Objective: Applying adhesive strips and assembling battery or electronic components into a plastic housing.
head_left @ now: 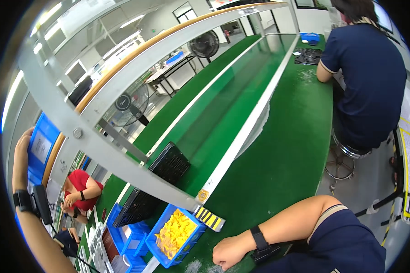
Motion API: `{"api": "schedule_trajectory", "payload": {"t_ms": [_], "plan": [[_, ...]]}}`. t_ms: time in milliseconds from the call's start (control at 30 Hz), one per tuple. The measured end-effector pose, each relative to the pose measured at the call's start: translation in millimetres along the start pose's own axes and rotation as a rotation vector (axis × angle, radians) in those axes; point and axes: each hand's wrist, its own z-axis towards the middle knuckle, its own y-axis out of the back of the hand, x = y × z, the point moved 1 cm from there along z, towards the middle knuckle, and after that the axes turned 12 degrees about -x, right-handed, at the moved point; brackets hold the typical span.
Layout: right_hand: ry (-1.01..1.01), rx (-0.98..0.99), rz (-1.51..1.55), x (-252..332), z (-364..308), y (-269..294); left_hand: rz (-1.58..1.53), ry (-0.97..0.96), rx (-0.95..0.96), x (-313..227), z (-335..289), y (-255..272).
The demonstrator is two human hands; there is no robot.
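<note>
While left hand (pixel 23 144) clasps blue bin (pixel 48 130), right hand (pixel 231 251) rests curled on green table (pixel 289 141).

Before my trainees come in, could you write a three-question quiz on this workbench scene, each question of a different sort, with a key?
1. Multiple choice: what is the raised left hand at? A) a fan B) a blue box C) a stool
2. True or false: the small pieces in the basket beside the right hand are red.
3. Fill the gap: the co-worker in the navy shirt sits on a ____.

Key:
1. B, a blue box.
2. False: the basket beside the right hand holds yellow pieces.
3. stool.
</note>
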Motion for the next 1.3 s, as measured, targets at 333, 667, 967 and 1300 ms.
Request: {"api": "schedule_trajectory", "payload": {"t_ms": [333,667,967,1300], "plan": [[0.001,-0.043,0.031,-5,-3,-3,-0.022,0.088,-0.334,20,4,-26],[-0.032,-0.026,0.023,-6,-2,-1,-0.022,0.359,-0.193,-68,-4,-36],[0.013,-0.005,0.023,3,2,3,0.229,0.344,-0.020,-38,10,-14],[-0.071,0.148,-0.013,1,-5,10,0.262,0.437,-0.018,-87,-4,-49]]}}
